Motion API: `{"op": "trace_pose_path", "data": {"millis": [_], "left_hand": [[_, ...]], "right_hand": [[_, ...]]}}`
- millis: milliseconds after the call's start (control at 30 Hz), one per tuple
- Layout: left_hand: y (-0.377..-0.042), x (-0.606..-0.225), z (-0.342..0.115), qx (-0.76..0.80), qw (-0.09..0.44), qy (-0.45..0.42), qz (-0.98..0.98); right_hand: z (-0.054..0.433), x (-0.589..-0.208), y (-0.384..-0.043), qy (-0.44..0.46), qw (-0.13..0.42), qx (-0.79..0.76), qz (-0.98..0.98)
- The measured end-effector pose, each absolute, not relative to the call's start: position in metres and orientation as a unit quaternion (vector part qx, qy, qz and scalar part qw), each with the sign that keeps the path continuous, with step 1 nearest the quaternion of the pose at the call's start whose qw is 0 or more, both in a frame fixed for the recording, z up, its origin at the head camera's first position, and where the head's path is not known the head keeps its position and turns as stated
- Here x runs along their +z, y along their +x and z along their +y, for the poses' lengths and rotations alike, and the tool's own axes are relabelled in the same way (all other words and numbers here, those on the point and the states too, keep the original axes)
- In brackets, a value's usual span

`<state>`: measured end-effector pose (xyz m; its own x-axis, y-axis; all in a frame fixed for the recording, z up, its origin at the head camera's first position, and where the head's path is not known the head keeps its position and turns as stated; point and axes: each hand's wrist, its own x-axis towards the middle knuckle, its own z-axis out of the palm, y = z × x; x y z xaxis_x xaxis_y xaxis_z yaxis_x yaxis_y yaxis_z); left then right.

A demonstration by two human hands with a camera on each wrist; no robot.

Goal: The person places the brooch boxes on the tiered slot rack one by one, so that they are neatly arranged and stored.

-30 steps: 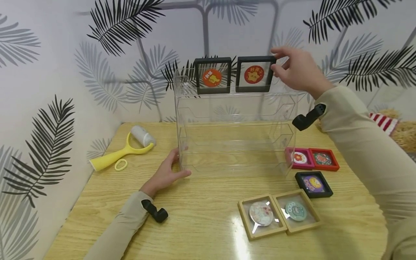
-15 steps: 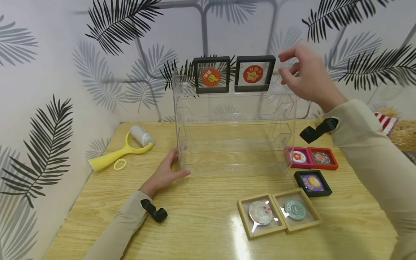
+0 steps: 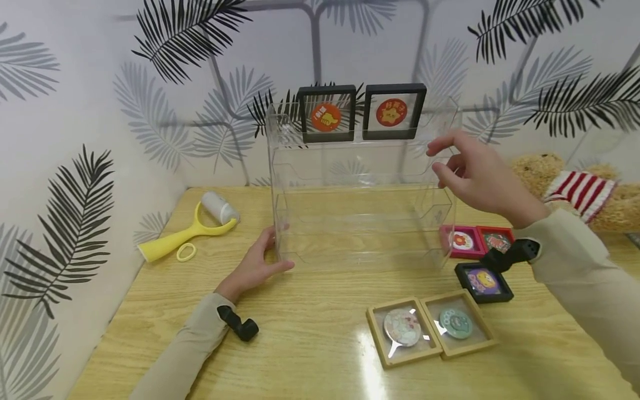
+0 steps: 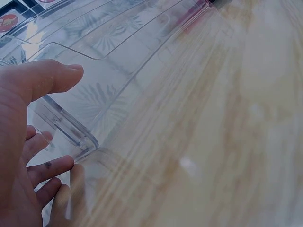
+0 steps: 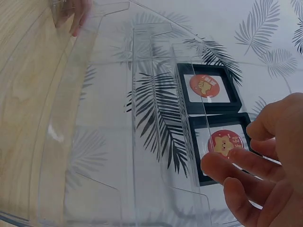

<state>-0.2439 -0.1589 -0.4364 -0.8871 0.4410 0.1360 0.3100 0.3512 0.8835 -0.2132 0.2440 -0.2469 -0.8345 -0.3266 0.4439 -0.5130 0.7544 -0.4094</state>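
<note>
A clear acrylic tiered display rack [image 3: 360, 255] stands on the table. My left hand [image 3: 252, 269] holds its lower left edge, thumb at the front and fingers around the side; the left wrist view shows the thumb [image 4: 52, 80] over the rack's corner. Two black square frames stand side by side on the top tier: one with an orange thumbs-up badge [image 3: 326, 118], one with a red star badge [image 3: 391, 113]. My right hand [image 3: 475, 175] hovers near the rack's right end, fingers loosely bent, holding nothing. In the right wrist view this hand [image 5: 265, 175] overlaps the star frame.
Two wood-coloured frames [image 3: 434, 353], a black frame [image 3: 484, 282], a pink frame [image 3: 462, 241] and a red frame [image 3: 496, 240] lie at the right. A yellow slingshot-shaped handle [image 3: 185, 236], grey-white roll [image 3: 218, 208] and yellow ring [image 3: 186, 253] lie left. A teddy bear [image 3: 545, 166] lies beyond.
My right hand has let go of the star-badge frame's right side and moved right, then down. The frame stays upright on the top tier. My left hand has not moved.
</note>
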Motion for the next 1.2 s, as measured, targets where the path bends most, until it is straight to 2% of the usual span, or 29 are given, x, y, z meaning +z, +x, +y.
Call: {"op": "trace_pose_path", "data": {"millis": [167, 233, 400, 633, 1200], "left_hand": [[-0.244, -0.434, -0.159, 0.52, 0.064, 0.229, 0.82], [-0.243, -0.433, -0.159, 0.52, 0.062, 0.233, 0.819], [-0.243, -0.435, -0.159, 0.523, 0.056, 0.236, 0.817], [-0.244, -0.44, -0.159, 0.527, 0.061, 0.239, 0.814], [-0.242, -0.434, -0.159, 0.511, 0.069, 0.223, 0.828]], "right_hand": [[0.245, -0.263, -0.204, 0.285, 0.173, 0.264, -0.905], [0.245, -0.273, -0.201, 0.299, 0.157, 0.27, -0.902], [0.245, -0.303, -0.192, 0.302, 0.115, 0.294, -0.9], [0.249, -0.341, -0.178, 0.314, 0.09, 0.313, -0.892], [0.261, -0.391, -0.148, 0.394, -0.002, 0.349, -0.85]]}}
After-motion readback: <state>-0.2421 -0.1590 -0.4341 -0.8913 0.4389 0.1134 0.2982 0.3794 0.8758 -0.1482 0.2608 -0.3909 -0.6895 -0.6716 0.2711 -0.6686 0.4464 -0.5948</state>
